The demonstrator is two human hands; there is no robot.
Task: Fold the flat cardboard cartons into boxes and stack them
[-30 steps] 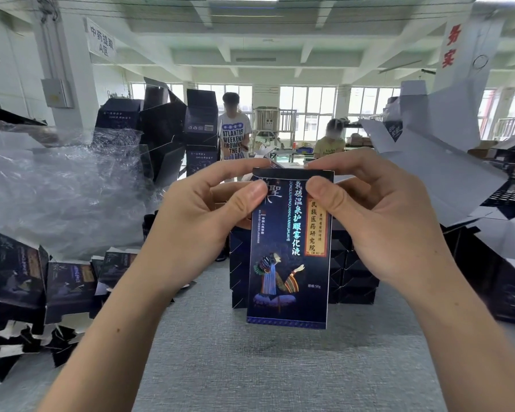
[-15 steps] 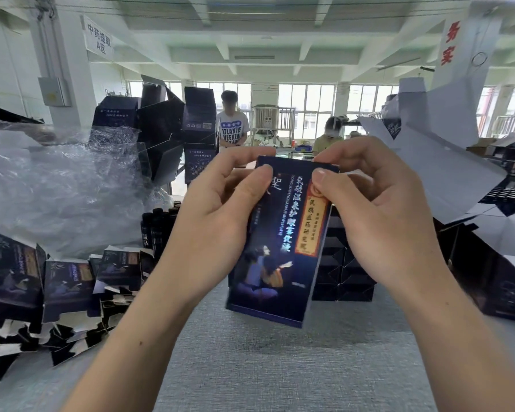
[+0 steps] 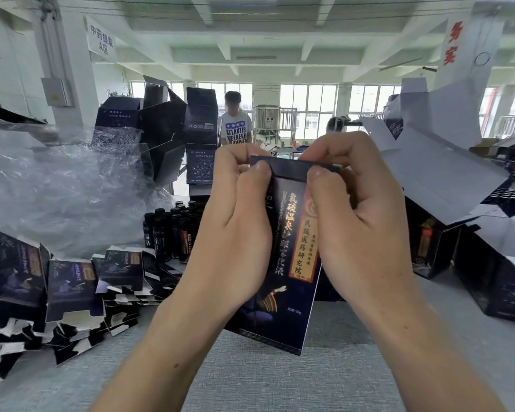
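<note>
**Top Flap Pinched**

On the grey fabric-covered table [image 3: 250,382], a heap of flat dark cartons [image 3: 69,286] lay at left, presumably for easy reach. A dark blue cardboard carton [image 3: 292,257] hung tilted above the table. The left hand [image 3: 235,233] and right hand [image 3: 360,227] each pinched its top edge, thumb in front, fingers curled behind (likely tucking the closing flap). One held carton, two hands; the heap overlapped beyond counting.

left grip [image 3: 238,233] raised, right grip [image 3: 360,230] beside it, thumbs pinching (fingers curled behind)
</note>
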